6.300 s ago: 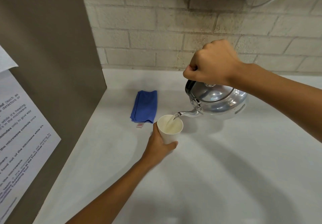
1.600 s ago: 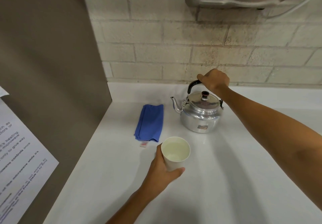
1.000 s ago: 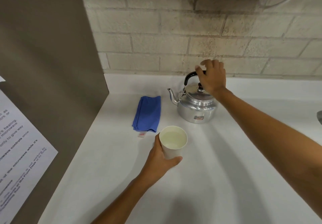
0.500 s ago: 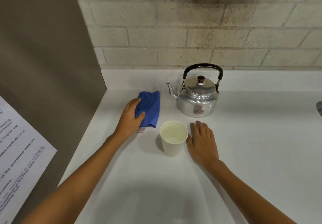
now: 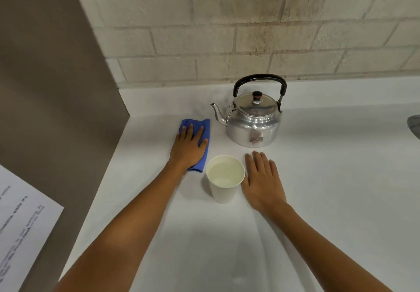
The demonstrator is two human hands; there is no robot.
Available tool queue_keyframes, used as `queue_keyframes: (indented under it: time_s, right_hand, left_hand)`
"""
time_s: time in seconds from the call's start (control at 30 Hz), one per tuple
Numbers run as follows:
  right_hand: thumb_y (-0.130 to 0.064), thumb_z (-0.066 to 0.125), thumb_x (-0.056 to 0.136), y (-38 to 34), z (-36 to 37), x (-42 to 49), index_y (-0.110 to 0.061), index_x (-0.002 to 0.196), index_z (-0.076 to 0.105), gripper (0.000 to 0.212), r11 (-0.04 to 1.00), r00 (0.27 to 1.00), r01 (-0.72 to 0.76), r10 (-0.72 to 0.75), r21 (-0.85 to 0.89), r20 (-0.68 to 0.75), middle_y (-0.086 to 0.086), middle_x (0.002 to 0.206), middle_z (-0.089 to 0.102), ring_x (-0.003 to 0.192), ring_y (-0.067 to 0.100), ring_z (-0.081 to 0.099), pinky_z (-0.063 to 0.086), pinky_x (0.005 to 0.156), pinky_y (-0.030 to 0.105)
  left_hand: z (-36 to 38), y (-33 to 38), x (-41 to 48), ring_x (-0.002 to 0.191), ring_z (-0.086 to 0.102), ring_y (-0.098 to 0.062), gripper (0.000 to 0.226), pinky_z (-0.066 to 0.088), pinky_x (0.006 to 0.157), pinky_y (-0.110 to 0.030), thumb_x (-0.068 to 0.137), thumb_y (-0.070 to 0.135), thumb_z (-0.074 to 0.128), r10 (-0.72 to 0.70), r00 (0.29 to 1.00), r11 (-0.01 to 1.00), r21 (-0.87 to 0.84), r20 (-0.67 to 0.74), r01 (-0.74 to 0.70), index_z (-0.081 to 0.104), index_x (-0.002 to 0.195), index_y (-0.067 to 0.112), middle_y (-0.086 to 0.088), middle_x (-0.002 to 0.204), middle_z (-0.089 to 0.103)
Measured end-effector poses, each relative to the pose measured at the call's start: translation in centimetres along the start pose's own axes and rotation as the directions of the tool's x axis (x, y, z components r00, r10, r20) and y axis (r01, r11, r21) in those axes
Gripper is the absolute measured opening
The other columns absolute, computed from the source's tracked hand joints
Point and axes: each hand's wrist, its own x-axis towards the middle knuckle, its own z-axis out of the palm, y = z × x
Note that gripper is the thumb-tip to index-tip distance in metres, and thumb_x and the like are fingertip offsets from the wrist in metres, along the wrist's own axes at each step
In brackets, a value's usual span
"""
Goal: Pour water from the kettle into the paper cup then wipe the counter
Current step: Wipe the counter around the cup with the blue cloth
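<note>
A shiny metal kettle (image 5: 253,123) with a black handle stands upright near the back wall, its spout pointing left. A white paper cup (image 5: 223,179) holding water stands in front of it on the white counter (image 5: 329,178). My left hand (image 5: 188,148) lies flat, fingers spread, on top of a folded blue cloth (image 5: 203,130) left of the cup and presses it on the counter. My right hand (image 5: 263,182) rests flat and open on the counter just right of the cup, holding nothing.
A brown panel (image 5: 52,92) with a printed paper sheet (image 5: 20,230) walls off the left side. A brick wall (image 5: 250,30) runs along the back. A grey object (image 5: 414,124) shows at the right edge.
My left hand has slid fully onto the blue cloth, palm flat. The cloth has moved slightly. My right hand stays flat beside the cup. Earlier, the kettle was set down and released.
</note>
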Motion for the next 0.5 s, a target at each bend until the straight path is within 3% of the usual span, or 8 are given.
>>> queue_keyframes:
  time_s: [0.1, 0.2, 0.3, 0.43, 0.5]
  right_hand:
    - [-0.036, 0.02, 0.096, 0.1, -0.1, -0.1, -0.011, 0.145, 0.016, 0.055, 1.0, 1.0, 0.005, -0.005, -0.001, -0.005, 0.012, 0.156, 0.016, 0.143, 0.027, 0.01, 0.01, 0.118, 0.042]
    - [-0.035, 0.022, 0.096, 0.1, -0.2, -0.1, -0.01, 0.144, 0.018, 0.054, 1.0, 1.0, 0.019, -0.019, 0.014, -0.007, 0.012, 0.155, 0.019, 0.143, 0.027, 0.012, 0.012, 0.118, 0.043]
    - [-0.035, 0.022, 0.096, 0.0, -0.2, -0.3, -0.01, 0.143, 0.02, 0.053, 1.0, 1.0, 0.02, -0.02, 0.015, -0.013, 0.013, 0.154, 0.02, 0.143, 0.028, 0.013, 0.013, 0.117, 0.044]
    - [-0.034, 0.022, 0.096, -0.1, -0.3, -0.2, -0.009, 0.142, 0.022, 0.052, 1.0, 0.999, 0.027, -0.026, 0.008, -0.022, 0.014, 0.153, 0.024, 0.141, 0.029, 0.016, 0.016, 0.116, 0.046]
    - [-0.034, 0.022, 0.096, -0.1, -0.4, -0.2, -0.008, 0.141, 0.022, 0.052, 1.0, 0.999, 0.027, -0.027, 0.005, -0.02, 0.014, 0.152, 0.024, 0.141, 0.03, 0.017, 0.017, 0.116, 0.046]
  left_hand:
    - [0.3, -0.3, -3.9, 0.144, -0.002, -0.027, 0.052, 0.004, 0.118, -0.038, 0.098, 0.038, 0.019, 0.169, 0.986, 0.985, 0.05, -0.014, -0.168, 0.003, 0.145, 0.024, -0.01, 0.157, 0.002]
    - [1.0, -3.2, -9.6, 0.143, -0.009, -0.011, 0.05, 0.001, 0.116, -0.028, 0.094, 0.048, 0.017, 0.217, 0.974, 0.972, -0.075, -0.061, -0.221, -0.002, 0.14, 0.042, 0.009, 0.155, -0.005]
    - [0.6, -6.3, -12.2, 0.141, -0.01, -0.005, 0.049, -0.001, 0.114, -0.025, 0.092, 0.053, 0.015, 0.127, 0.99, 0.985, -0.106, -0.061, -0.133, -0.008, 0.135, 0.049, 0.016, 0.153, -0.008]
    - [-0.1, -4.4, -10.2, 0.145, -0.002, -0.023, 0.052, 0.004, 0.118, -0.035, 0.097, 0.04, 0.021, -0.105, 0.991, 0.993, -0.057, -0.078, 0.101, 0.005, 0.145, 0.028, -0.005, 0.158, 0.001]
    - [0.3, -1.7, -10.8, 0.144, -0.005, -0.026, 0.053, 0.001, 0.118, -0.037, 0.097, 0.04, 0.021, -0.145, 0.986, 0.988, -0.071, -0.083, 0.139, 0.004, 0.145, 0.025, -0.009, 0.157, -0.001]
